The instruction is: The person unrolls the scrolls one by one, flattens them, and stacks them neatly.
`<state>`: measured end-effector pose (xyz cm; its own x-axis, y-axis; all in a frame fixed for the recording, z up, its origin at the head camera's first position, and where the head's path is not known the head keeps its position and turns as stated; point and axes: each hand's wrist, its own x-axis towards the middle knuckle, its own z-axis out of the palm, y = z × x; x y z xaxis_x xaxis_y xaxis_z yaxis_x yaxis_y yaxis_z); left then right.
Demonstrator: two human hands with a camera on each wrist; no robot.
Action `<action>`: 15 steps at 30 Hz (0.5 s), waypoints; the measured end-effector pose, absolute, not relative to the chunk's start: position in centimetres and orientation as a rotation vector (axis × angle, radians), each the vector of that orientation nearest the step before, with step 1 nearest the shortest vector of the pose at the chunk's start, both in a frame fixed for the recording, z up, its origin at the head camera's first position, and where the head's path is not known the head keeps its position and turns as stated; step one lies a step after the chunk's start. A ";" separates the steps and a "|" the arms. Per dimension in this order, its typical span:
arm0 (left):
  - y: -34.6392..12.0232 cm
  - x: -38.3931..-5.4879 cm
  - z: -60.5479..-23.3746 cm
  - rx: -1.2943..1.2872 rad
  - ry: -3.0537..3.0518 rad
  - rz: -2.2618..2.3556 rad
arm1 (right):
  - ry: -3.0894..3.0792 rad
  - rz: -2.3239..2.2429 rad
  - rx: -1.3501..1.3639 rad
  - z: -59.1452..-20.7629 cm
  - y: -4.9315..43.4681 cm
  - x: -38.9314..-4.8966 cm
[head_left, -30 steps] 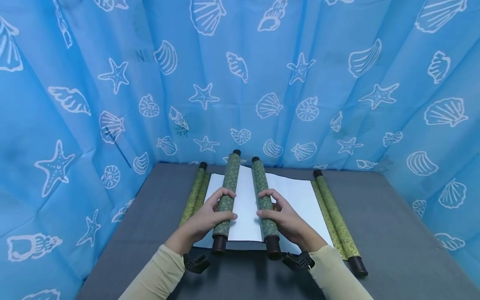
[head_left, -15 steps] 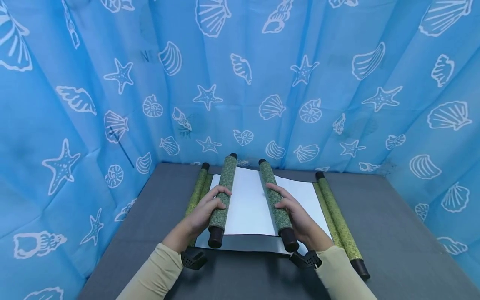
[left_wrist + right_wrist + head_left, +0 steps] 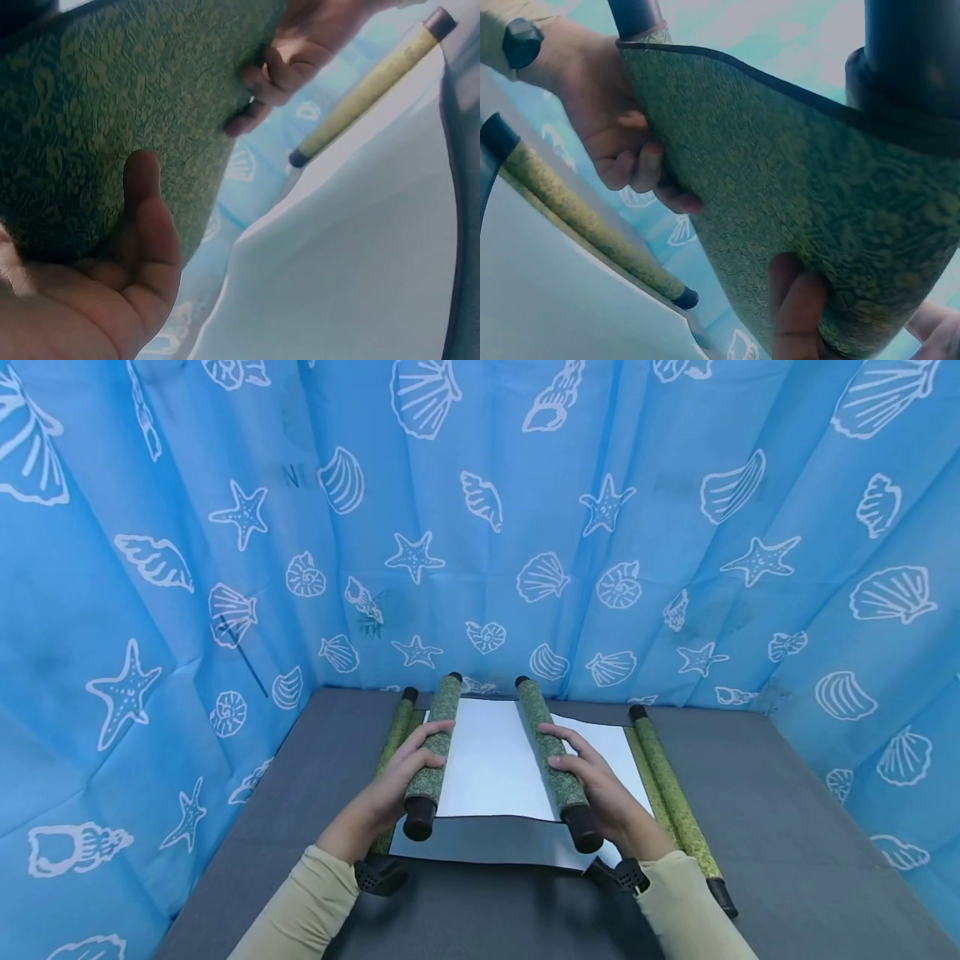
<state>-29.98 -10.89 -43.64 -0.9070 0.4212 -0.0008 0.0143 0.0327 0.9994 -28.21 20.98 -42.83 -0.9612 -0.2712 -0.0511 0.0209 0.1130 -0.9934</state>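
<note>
In the head view a green-patterned scroll is held above the table, its white sheet [image 3: 491,764] unrolled between two rollers with dark end knobs. My left hand [image 3: 388,789] grips the left roller [image 3: 442,727]; my right hand [image 3: 603,793] grips the right roller [image 3: 538,718]. In the left wrist view the green backing [image 3: 112,97] shows above the left hand [image 3: 82,307]. The right wrist view also shows this backing [image 3: 742,150], with fingers pressed against it. Under the held scroll lies a second scroll, its white sheet [image 3: 495,845] spread on the table.
The lower scroll's yellow-green rollers, one at left [image 3: 393,735] and one at right [image 3: 675,797], rest on the dark grey table [image 3: 780,810]. A blue curtain [image 3: 480,527] with white shell and starfish prints stands behind and at both sides.
Both hands have moved apart, the left hand to the left and the right hand to the right. More of the held scroll's white sheet shows between its rollers. The lower scroll stays put.
</note>
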 end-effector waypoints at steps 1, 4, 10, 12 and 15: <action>-11.0 -30.0 -43.5 0.447 2.018 1.946 | 2.178 -1.938 -0.255 -42.8 21.2 -28.2; -11.2 -30.0 -43.3 0.466 2.032 1.926 | 2.192 -1.921 -0.256 -42.9 21.7 -28.3; -11.3 -30.1 -43.4 0.516 2.047 1.893 | 2.194 -1.954 -0.264 -42.8 21.9 -28.3; -11.4 -30.1 -43.4 0.541 2.059 1.894 | 2.206 -1.958 -0.261 -42.7 21.8 -28.3; -11.6 -30.1 -43.6 0.584 2.058 1.916 | 2.218 -1.934 -0.256 -42.6 21.7 -28.3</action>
